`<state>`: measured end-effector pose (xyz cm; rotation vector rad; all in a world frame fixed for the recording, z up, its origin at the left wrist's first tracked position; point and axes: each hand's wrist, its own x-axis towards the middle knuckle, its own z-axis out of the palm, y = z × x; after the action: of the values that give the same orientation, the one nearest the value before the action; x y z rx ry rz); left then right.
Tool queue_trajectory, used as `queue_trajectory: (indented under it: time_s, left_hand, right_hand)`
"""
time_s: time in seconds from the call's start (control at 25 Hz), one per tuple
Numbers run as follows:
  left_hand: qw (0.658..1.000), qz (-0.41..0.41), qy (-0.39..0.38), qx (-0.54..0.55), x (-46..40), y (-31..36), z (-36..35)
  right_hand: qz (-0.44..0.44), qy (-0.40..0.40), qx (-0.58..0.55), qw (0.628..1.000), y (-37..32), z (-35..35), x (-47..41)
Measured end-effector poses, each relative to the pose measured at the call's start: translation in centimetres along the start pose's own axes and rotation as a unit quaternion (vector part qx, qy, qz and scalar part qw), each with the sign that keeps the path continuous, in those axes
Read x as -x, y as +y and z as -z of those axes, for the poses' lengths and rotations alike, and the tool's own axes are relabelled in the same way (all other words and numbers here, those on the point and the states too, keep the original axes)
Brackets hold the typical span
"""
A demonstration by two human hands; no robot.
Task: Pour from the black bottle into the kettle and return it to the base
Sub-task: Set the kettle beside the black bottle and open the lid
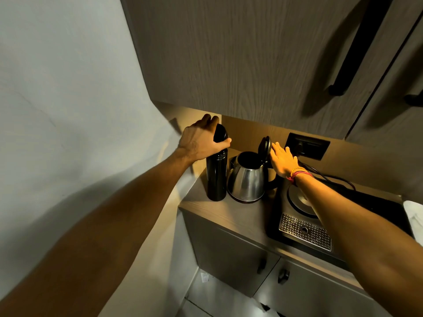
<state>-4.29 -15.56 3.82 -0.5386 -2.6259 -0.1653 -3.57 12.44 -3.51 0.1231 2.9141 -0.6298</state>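
Note:
A tall black bottle stands upright on the counter at the left. My left hand wraps over its cap from above. Just right of it sits a steel kettle off its base, with its black lid tipped up and the mouth open. My right hand is flat, fingers extended, touching the back of the raised lid. The round kettle base lies on a black tray to the right, partly hidden under my right forearm.
The black tray has a perforated metal drip grate at its front. A wall socket with a plugged cable is behind. Overhead cabinets with black handles hang close above. A white cloth lies at the right edge.

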Motion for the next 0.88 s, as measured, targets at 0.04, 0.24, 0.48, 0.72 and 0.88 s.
queue_trajectory:
  time_s: [0.04,0.24,0.48,0.72,0.88]
  left_hand:
    - [1.0,0.015,0.014,-0.003,0.9,-0.6,-0.2]
    - [0.991,0.13,0.014,-0.001,6.5,-3.8,-3.8]
    - [0.964,0.135,-0.231,0.008,11.3,-3.6,-10.3]
    - [0.934,0.188,-0.294,0.078,13.9,-1.7,-14.6]
    - [0.975,0.161,-0.143,0.056,12.7,-2.0,-14.4]
  right_hand:
    - [-0.001,0.005,-0.004,1.0,0.0,-0.1,-0.2]
    - [0.003,0.009,0.007,1.0,0.6,-0.4,-1.0]
    - [0.017,0.03,-0.032,0.999,1.3,-1.2,-1.8]
    - [0.029,0.018,-0.127,0.991,2.8,-2.2,-2.4]
    - [-0.022,-0.004,-0.175,0.984,3.6,-2.5,-2.1]
